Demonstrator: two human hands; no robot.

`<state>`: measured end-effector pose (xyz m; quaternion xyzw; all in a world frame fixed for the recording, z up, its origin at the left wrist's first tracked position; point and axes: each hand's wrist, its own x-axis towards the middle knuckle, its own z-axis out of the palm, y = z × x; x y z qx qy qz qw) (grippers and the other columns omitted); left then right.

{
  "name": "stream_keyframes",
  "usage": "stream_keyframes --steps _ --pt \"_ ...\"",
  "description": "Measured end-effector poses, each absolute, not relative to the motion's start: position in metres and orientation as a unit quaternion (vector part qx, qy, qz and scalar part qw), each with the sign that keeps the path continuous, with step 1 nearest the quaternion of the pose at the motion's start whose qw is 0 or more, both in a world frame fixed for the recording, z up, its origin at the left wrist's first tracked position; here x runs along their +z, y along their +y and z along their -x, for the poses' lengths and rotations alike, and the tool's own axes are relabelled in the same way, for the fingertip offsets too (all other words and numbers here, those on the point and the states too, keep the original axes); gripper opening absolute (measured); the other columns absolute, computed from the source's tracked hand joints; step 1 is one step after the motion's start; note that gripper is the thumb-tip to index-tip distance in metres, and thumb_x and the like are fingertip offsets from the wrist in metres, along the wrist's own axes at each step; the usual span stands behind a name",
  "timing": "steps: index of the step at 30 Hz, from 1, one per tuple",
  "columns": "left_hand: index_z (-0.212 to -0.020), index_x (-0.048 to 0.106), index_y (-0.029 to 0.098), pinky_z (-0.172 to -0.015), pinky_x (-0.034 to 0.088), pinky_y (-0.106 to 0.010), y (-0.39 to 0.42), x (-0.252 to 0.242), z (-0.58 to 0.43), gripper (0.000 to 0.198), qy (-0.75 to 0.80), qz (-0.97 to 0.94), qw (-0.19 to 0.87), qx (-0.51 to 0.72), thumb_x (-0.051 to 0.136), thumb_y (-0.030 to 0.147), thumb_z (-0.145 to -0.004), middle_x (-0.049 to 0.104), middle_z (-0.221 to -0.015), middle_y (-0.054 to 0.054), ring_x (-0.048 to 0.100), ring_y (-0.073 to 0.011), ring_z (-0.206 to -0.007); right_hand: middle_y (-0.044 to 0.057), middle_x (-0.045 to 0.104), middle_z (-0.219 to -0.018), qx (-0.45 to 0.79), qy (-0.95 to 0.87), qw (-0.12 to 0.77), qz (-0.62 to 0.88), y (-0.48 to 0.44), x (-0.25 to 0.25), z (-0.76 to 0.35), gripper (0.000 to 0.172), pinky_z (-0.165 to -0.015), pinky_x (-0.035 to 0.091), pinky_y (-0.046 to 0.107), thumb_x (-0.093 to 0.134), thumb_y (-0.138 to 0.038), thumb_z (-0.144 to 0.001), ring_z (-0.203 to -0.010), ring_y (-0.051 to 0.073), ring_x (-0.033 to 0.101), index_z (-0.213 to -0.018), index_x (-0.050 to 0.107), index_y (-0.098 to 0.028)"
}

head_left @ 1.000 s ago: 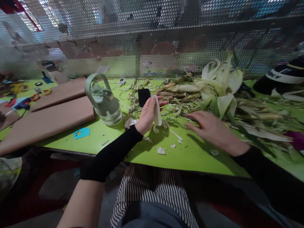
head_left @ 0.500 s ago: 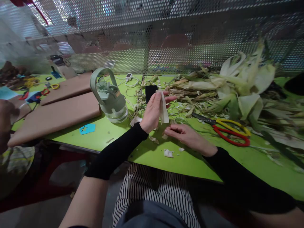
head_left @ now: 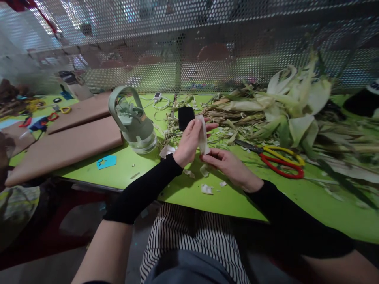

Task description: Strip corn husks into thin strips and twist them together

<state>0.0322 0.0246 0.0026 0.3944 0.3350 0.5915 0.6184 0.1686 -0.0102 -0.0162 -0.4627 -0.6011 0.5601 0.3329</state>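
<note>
My left hand is raised over the green table and holds a pale strip of corn husk upright between thumb and fingers. My right hand has its fingers pinched on the lower end of the same strip. Both forearms wear black sleeves. Small white husk scraps lie on the table just below the hands. Red and yellow scissors lie to the right of my right hand, untouched.
A big pile of corn husks and stalks fills the table's right and back. A green water jug lies left of my hands, a black phone behind them. Brown boards lie at left. A perforated metal screen closes the back.
My right hand drew back from the husk pile, leaving the scissors on the table, and came up to pinch the bottom of the strip. The left hand stayed roughly in place.
</note>
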Motion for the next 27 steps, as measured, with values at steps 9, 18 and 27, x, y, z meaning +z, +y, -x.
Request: stream_keyframes --steps 9,18,27 --pt "-0.096 0.058 0.022 -0.108 0.053 -0.041 0.022 0.004 -0.035 0.022 0.337 -0.373 0.642 0.580 0.042 0.032 -0.107 0.078 -0.103 -0.005 0.072 -0.0214 -0.118 -0.005 0.046 -0.061 0.582 -0.527 0.376 0.492 -0.007 -0.017 -0.170 0.027 -0.050 0.026 0.026 0.077 -0.039 -0.068 -0.055 0.009 0.036 -0.068 0.056 -0.022" --pt "-0.090 0.052 0.024 -0.105 0.055 -0.036 0.009 0.012 -0.042 0.025 0.297 -0.397 0.578 0.648 0.036 0.025 -0.108 0.077 -0.094 -0.003 0.074 -0.0182 -0.114 -0.005 0.048 -0.059 0.664 -0.445 0.366 0.477 -0.008 -0.009 -0.166 0.026 -0.041 0.018 0.020 0.076 -0.028 -0.062 -0.050 0.006 0.036 -0.069 0.053 -0.021" --pt "-0.099 0.050 0.025 -0.111 0.051 -0.036 0.027 0.021 -0.016 0.022 0.278 -0.376 0.494 0.733 0.034 0.037 -0.108 0.075 -0.117 -0.006 0.067 -0.0165 -0.127 -0.003 0.055 -0.057 0.671 -0.456 0.343 0.474 -0.022 -0.014 -0.169 0.023 -0.038 0.015 0.020 0.076 -0.027 -0.064 -0.045 0.005 0.033 -0.063 0.054 -0.020"
